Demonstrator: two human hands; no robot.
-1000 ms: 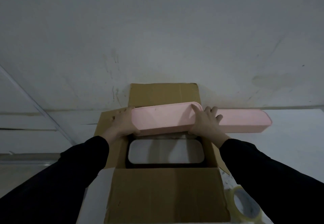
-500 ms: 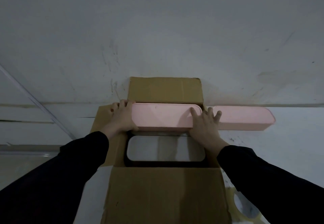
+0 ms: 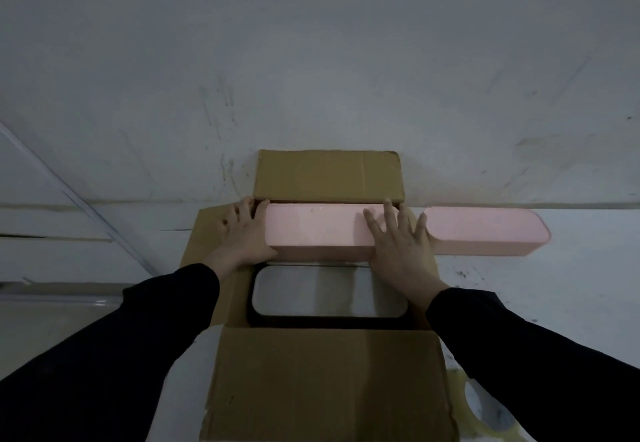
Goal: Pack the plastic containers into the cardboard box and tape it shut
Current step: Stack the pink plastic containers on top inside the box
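The cardboard box [image 3: 325, 382] stands open before you on the table [image 3: 561, 303], with its four flaps folded out; the far flap leans against the wall [image 3: 311, 60]. The opening leaves almost no free room. The pink container [image 3: 318, 230] lies across its far part, with the far long edge along the fold of the far flap and the near long edge just beside the rim of the dark container [image 3: 329, 294], which fills the near part. At the two short ends I cannot tell how much gap is left, because your hands cover them. I count two pink containers, one dark container, one box and one tape roll [image 3: 485, 414], which lies at the near right, partly hidden by your sleeve. The second pink container [image 3: 485, 230] is outside the box, on the table to the right, near the right flap. Your left hand [image 3: 242, 233] holds the left end of the pink container, fingers bent over its far corner and the thumb along the near side. Your right hand [image 3: 401, 247] lies flat on the right end, with fingers straight and spread, grasping nothing.
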